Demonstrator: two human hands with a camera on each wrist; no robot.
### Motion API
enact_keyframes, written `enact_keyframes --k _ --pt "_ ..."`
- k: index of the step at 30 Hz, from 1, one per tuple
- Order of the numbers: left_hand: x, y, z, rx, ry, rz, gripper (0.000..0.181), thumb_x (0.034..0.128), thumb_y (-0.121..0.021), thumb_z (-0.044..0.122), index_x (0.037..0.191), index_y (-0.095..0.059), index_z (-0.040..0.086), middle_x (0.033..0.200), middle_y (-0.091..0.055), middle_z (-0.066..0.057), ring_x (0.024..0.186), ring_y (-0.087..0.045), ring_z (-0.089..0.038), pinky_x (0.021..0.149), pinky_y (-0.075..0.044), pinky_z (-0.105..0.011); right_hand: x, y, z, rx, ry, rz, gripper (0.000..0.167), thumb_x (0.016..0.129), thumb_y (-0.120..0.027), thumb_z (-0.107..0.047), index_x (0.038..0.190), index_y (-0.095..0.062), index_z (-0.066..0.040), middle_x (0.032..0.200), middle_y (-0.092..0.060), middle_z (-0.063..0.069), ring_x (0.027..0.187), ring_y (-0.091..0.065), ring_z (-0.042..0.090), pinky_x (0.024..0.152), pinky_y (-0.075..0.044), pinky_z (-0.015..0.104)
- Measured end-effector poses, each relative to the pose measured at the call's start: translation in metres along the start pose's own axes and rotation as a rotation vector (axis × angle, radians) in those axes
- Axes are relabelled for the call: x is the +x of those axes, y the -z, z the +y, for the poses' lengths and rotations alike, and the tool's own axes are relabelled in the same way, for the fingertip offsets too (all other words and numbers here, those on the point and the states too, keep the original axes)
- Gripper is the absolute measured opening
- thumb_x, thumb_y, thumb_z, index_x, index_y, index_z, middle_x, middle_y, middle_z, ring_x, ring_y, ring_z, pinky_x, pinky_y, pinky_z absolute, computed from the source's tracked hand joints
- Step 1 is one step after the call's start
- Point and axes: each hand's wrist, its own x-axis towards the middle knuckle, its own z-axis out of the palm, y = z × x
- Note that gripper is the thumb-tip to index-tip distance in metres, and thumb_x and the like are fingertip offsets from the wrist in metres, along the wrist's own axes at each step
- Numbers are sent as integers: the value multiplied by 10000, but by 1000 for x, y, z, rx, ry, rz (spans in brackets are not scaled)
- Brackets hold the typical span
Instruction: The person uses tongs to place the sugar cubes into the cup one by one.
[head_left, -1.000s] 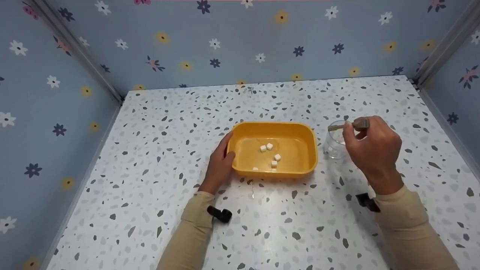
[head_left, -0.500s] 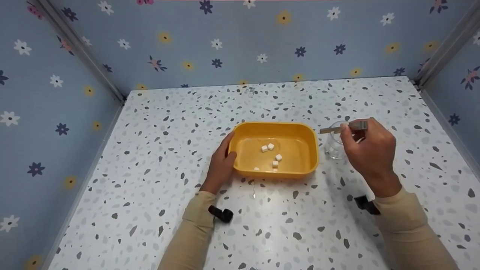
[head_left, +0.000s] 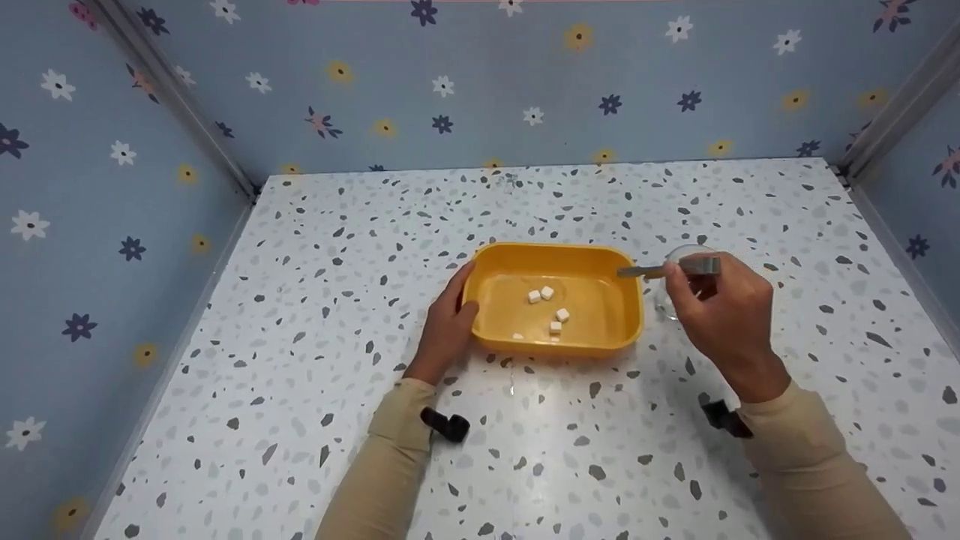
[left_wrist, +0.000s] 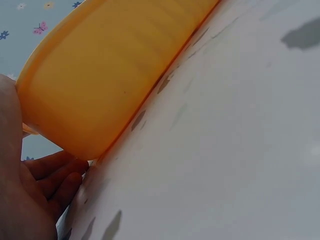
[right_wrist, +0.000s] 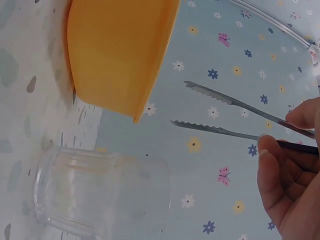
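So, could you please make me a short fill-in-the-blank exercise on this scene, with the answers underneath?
1. The right hand holds a pair of ____ with toothed tips.
2. In the head view, the left hand grips the yellow tub by its ____ end.
3. The small cubes lying in the tub are ____ in colour.
4. In the head view, a clear cup stands to the ____ of the tub.

Missing words: tongs; left; white; right.

A plain beige fabric left sleeve [head_left: 375, 480] and a matching beige fabric right sleeve [head_left: 810, 472] end in wide bands. A small black rounded left wrist device [head_left: 448, 426] and a black angular right wrist device [head_left: 724, 417] show beside them. The left hand [head_left: 442, 330] and right hand [head_left: 726, 321] are bare.
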Motion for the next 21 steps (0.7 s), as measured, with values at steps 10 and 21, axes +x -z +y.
enact_keyframes --k 10,21 --pt "2 2 -1 -7 -2 -5 616 972 -459 180 1541 -363 398 1516 -423 161 1190 -520 -127 1083 -390 -352 -4 -10 -2 67 50 -16 143 862 -746 -111 881 -685 17 749 -661 90 591 -596 169 606 -455 113" --pt "3 0 -4 18 16 0 610 976 -470 191 1543 -363 388 1532 -407 156 1294 -468 -91 1101 -366 -351 -10 -16 -6 56 46 -72 128 871 -736 -116 880 -678 -2 737 -641 74 587 -562 136 567 -461 142"
